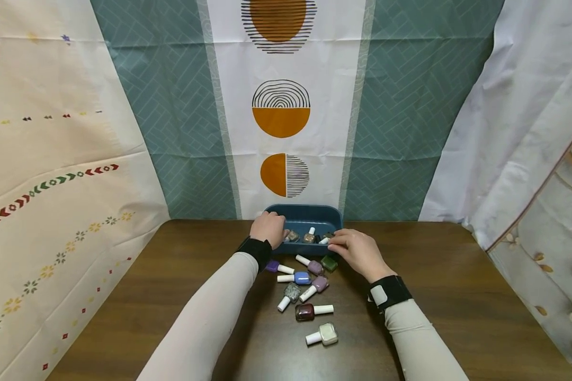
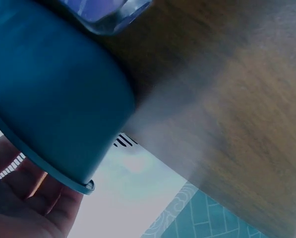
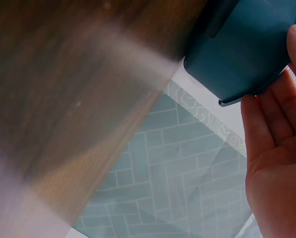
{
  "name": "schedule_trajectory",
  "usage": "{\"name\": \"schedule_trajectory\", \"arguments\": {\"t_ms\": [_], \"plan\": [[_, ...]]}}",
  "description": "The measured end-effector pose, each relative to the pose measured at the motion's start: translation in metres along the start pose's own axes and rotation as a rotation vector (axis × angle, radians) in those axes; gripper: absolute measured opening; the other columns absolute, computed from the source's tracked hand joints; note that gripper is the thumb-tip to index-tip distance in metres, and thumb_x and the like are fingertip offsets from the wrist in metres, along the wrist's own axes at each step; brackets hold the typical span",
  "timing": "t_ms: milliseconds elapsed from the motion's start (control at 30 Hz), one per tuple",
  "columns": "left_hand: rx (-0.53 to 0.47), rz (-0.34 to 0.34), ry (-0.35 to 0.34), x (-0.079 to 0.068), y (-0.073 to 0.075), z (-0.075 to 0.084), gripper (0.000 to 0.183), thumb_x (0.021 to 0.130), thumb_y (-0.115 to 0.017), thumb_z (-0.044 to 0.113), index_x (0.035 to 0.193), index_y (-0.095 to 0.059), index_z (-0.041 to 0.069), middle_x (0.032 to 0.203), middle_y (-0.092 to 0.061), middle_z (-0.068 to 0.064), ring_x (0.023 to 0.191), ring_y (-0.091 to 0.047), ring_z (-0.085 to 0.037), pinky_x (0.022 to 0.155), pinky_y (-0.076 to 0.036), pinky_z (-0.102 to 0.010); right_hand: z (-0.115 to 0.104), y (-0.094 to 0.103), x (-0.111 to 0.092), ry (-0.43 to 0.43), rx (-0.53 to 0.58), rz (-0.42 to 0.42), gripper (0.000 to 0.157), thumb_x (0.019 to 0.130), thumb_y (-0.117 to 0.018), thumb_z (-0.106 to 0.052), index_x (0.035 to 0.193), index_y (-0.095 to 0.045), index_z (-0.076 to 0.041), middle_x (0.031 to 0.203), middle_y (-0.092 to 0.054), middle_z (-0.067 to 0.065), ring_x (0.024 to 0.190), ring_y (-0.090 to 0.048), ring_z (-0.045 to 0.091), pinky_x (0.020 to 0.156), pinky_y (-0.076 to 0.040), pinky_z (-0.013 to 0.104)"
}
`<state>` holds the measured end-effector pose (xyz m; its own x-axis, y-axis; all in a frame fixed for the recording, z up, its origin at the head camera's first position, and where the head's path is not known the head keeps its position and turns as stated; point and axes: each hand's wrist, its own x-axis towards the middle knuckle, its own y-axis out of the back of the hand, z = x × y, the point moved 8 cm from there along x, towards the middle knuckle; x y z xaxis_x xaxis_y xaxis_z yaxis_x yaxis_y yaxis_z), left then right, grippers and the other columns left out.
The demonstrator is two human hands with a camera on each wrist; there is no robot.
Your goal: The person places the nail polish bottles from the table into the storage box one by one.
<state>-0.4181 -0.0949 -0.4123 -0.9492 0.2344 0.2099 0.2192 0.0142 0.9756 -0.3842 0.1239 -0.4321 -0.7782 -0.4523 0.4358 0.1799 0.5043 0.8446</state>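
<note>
Reaches past loose, mostly white-capped glass nail-polish bottles [image 1: 302,278] on the brown wooden tabletop [image 1: 467,296]. Curls left hand [image 1: 267,229] and right hand [image 1: 360,252] round opposite ends of the dark-blue, rounded plastic bin [image 1: 310,212] near the far edge, probably to balance its load of small bottles [image 1: 309,238]. Extends both forearms [image 1: 209,312] forward.

Curtained nook: printed cloths [image 1: 181,106], wooden table [image 1: 448,270].
</note>
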Motion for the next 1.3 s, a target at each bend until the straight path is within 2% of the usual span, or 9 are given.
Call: {"name": "schedule_trajectory", "arguments": {"t_ms": [167, 300, 400, 600, 1033, 1300], "plan": [[-0.047, 0.105, -0.035, -0.007, 0.008, 0.002, 0.043, 0.109, -0.074, 0.034, 0.14, -0.073, 0.004, 0.137, -0.07, -0.017, 0.13, -0.064, -0.037, 0.113, -0.051, -0.046, 0.001, 0.003, 0.001, 0.001, 0.0, 0.008, 0.02, 0.1, -0.084, -0.022, 0.115, -0.088, -0.009, 0.126, -0.078, 0.015, 0.12, -0.073, 0.035, 0.103, -0.057, 0.057], [-0.076, 0.161, -0.068, -0.01, 0.013, 0.005, 0.05, 0.111, -0.071, 0.035, 0.147, -0.066, 0.001, 0.147, -0.066, -0.019, 0.14, -0.059, -0.037, 0.122, -0.044, -0.047, 0.001, 0.004, 0.001, 0.014, 0.0, 0.013, 0.019, 0.1, -0.085, -0.021, 0.114, -0.088, -0.009, 0.124, -0.078, 0.014, 0.118, -0.074, 0.035, 0.101, -0.058, 0.057], [-0.075, 0.163, -0.087, -0.013, 0.015, 0.008, 0.054, 0.111, -0.07, 0.037, 0.15, -0.063, 0.0, 0.151, -0.064, -0.018, 0.145, -0.056, -0.036, 0.126, -0.039, -0.047, -0.001, 0.004, 0.002, 0.023, -0.001, 0.022, 0.018, 0.099, -0.085, -0.021, 0.113, -0.088, -0.009, 0.122, -0.079, 0.013, 0.116, -0.074, 0.035, 0.1, -0.059, 0.056], [-0.094, 0.11, -0.103, -0.023, 0.018, 0.016, 0.062, 0.111, -0.069, 0.039, 0.158, -0.056, 0.001, 0.162, -0.055, -0.019, 0.153, -0.048, -0.038, 0.13, -0.032, -0.05, -0.002, 0.004, 0.003, 0.026, 0.002, 0.024, 0.018, 0.1, -0.084, -0.022, 0.112, -0.088, -0.009, 0.123, -0.078, 0.013, 0.117, -0.074, 0.035, 0.1, -0.059, 0.056], [-0.17, 0.123, -0.189, -0.063, 0.032, 0.032, 0.065, 0.111, -0.069, 0.04, 0.161, -0.053, 0.001, 0.161, -0.056, -0.018, 0.152, -0.049, -0.034, 0.13, -0.032, -0.045, 0.0, 0.001, 0.001, 0.005, 0.011, 0.017, 0.021, 0.099, -0.085, -0.022, 0.115, -0.087, -0.009, 0.125, -0.078, 0.015, 0.118, -0.074, 0.036, 0.101, -0.058, 0.058], [-0.181, 0.221, -0.288, -0.092, 0.046, 0.048, 0.065, 0.109, -0.073, 0.039, 0.158, -0.056, -0.001, 0.153, -0.062, -0.018, 0.143, -0.057, -0.033, 0.127, -0.038, -0.046, -0.001, 0.001, 0.001, 0.007, 0.011, 0.013, 0.021, 0.099, -0.085, -0.022, 0.115, -0.087, -0.009, 0.125, -0.078, 0.016, 0.118, -0.074, 0.036, 0.102, -0.057, 0.058]]}}
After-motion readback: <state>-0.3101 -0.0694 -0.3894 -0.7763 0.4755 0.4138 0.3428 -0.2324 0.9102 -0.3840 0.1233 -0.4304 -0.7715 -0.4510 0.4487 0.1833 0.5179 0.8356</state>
